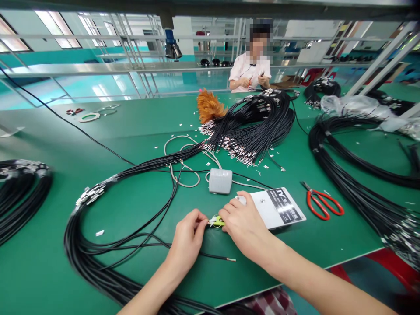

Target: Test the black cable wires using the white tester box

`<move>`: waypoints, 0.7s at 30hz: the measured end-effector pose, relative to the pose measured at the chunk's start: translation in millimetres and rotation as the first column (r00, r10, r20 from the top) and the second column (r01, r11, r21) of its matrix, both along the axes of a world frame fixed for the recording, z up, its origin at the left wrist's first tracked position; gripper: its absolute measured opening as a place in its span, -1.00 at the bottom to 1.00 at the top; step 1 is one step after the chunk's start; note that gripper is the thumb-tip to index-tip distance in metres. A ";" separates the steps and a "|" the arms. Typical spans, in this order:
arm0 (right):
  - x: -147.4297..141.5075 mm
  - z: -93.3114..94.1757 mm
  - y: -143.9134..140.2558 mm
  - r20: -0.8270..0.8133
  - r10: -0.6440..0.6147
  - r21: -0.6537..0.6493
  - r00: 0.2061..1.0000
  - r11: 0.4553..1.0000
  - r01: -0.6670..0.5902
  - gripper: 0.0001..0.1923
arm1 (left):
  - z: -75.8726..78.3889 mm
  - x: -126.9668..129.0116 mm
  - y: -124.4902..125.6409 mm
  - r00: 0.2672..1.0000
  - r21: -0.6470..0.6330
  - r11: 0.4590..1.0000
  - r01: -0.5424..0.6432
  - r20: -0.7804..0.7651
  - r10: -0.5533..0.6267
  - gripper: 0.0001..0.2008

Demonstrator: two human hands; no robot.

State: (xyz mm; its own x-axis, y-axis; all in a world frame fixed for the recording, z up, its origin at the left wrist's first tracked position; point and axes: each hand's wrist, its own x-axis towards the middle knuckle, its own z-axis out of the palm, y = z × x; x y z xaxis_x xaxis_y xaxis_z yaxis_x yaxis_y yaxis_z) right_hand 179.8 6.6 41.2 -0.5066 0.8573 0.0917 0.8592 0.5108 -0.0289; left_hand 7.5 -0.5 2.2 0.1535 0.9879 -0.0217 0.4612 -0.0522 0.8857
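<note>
My left hand (188,236) and my right hand (241,223) meet near the table's front edge, both pinching a small yellow-green piece (215,222) between their fingertips. A thin black wire (210,255) with a stripped end runs under my left hand. Just behind my right hand lies a flat white device (278,208) with a black label, and a grey box (220,180) on a pale cord sits beyond it. A big loop of black cables (98,245) curls at my left.
Red-handled scissors (323,204) lie right of the white device. More black cable bundles (252,127) fan out mid-table, at far right (361,175) and far left (19,192). An orange feather duster (208,107) lies behind. A person (251,70) works across the green table (138,127).
</note>
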 end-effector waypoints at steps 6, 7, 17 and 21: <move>45.0 8.7 -28.6 -0.421 -0.005 0.210 0.907 0.972 0.103 -0.82 | 2.5 -0.6 1.8 1.000 -0.016 1.000 0.003 0.018 -0.003 -0.81; 54.3 5.6 -37.1 -0.472 -0.020 0.249 0.881 0.956 0.154 -0.84 | 3.1 -0.7 1.9 1.000 -0.018 1.000 0.002 0.028 -0.001 -0.81; 57.3 -39.4 -75.6 -0.545 -0.036 0.454 0.838 0.828 0.330 -0.81 | 2.4 -4.8 -1.4 0.999 -0.056 0.998 -0.016 0.049 0.019 -0.80; 65.7 -44.1 -71.1 -0.507 -0.001 0.495 0.862 0.819 0.292 -0.82 | 0.6 -16.0 -5.4 0.997 -0.084 0.995 -0.051 0.056 0.056 -0.79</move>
